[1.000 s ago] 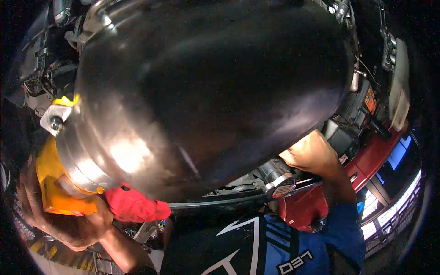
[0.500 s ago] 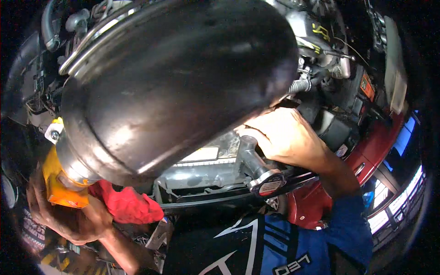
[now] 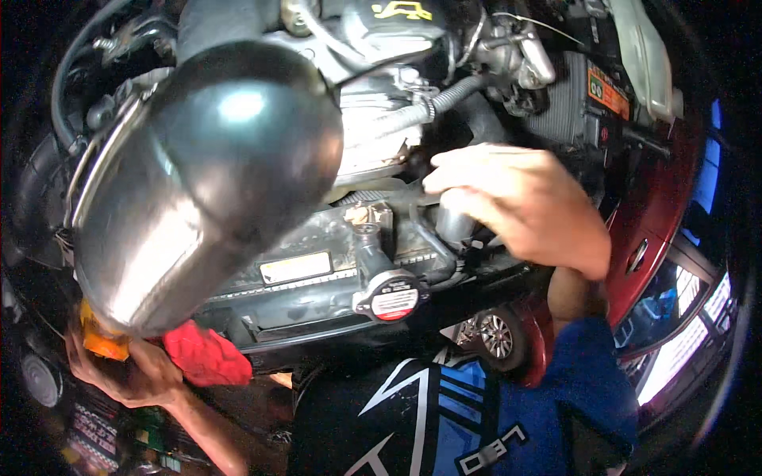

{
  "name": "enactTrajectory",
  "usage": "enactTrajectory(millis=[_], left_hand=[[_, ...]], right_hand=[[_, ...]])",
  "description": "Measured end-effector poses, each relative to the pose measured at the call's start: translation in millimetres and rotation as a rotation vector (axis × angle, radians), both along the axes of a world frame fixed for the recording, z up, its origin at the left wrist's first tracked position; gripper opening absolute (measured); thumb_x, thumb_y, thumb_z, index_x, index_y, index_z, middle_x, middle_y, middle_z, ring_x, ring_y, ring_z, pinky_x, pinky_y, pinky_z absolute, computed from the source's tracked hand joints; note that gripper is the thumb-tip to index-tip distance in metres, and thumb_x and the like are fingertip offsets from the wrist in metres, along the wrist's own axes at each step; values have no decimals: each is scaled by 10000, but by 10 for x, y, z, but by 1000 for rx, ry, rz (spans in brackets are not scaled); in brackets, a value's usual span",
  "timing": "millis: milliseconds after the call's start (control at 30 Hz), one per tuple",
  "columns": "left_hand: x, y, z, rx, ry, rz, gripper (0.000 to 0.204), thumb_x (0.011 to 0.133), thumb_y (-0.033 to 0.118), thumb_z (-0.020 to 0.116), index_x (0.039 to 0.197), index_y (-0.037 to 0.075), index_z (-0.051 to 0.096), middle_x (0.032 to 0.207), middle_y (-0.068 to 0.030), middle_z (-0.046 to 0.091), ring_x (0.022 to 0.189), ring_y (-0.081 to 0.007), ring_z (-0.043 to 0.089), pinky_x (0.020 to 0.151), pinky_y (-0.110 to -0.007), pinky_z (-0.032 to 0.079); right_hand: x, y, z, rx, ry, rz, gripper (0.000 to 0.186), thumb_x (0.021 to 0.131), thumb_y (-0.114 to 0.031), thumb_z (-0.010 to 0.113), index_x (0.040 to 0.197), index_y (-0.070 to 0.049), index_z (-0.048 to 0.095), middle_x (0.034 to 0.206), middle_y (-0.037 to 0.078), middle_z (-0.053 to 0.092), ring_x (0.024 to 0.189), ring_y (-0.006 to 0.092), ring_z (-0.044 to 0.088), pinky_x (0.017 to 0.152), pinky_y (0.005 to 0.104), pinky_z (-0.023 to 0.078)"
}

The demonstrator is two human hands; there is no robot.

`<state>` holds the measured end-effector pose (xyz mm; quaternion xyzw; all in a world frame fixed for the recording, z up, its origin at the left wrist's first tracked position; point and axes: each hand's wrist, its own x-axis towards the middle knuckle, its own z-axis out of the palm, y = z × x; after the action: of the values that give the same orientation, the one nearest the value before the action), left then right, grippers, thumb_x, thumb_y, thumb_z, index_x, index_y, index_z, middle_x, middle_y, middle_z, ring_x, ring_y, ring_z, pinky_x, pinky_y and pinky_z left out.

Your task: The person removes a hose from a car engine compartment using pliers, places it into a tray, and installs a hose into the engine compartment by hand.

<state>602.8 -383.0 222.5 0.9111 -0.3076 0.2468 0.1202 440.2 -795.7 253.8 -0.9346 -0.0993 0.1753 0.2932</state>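
Observation:
A large, shiny black rounded cylinder (image 3: 246,135) fills the upper left, tilted, close to the view. At its lower end my left hand (image 3: 131,381) is closed around a yellow-orange block (image 3: 105,343); some of the fingers are hidden. A red cloth (image 3: 208,355) lies against the wrist side of that hand. My right hand (image 3: 528,202), a little blurred, hovers over the front of the engine bay with fingers stretched leftward and apart, and I see nothing in them. Below and left of it, a radiator cap (image 3: 393,297) sits on its filler neck.
Behind the cylinder is the engine, with a ribbed grey hose (image 3: 456,95). A battery (image 3: 567,99) with an orange label stands at the right. The black front crossbar (image 3: 317,321) runs before me. A red car (image 3: 659,174) stands beyond, with a wheel (image 3: 498,337) visible.
The black cylinder has swung left and tipped, uncovering more of the engine and the radiator top. My right hand has come away from the cylinder's underside, moving right. My left hand keeps the yellow-orange block.

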Motion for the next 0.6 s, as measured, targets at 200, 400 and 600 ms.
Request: enactTrajectory(millis=[200,400,600], left_hand=[[-43,-62,-9,-87,12,-89,383,816,-69,658,1188,-50,567,1174,-154,618,1069,-301,594,992,-417,443],[-58,-41,2,-98,-9,-58,397,823,11,700,1190,-45,559,1165,-145,618,1077,-285,588,990,-391,429],[-52,266,-139,-29,-107,67,573,802,105,763,1283,-45,490,1192,-198,599,1057,-329,599,977,-422,448]], right_hand=[[-469,-150,333,84,-43,-495,159,842,-29,644,996,4,670,975,131,688,987,295,655,885,376,496],[-902,-122,136,47,-158,-468,127,802,-107,720,868,-8,676,958,117,682,970,312,644,874,397,507],[-1022,-111,-216,-94,-378,-566,146,785,-125,738,820,-10,656,834,102,664,805,273,647,732,363,536]])
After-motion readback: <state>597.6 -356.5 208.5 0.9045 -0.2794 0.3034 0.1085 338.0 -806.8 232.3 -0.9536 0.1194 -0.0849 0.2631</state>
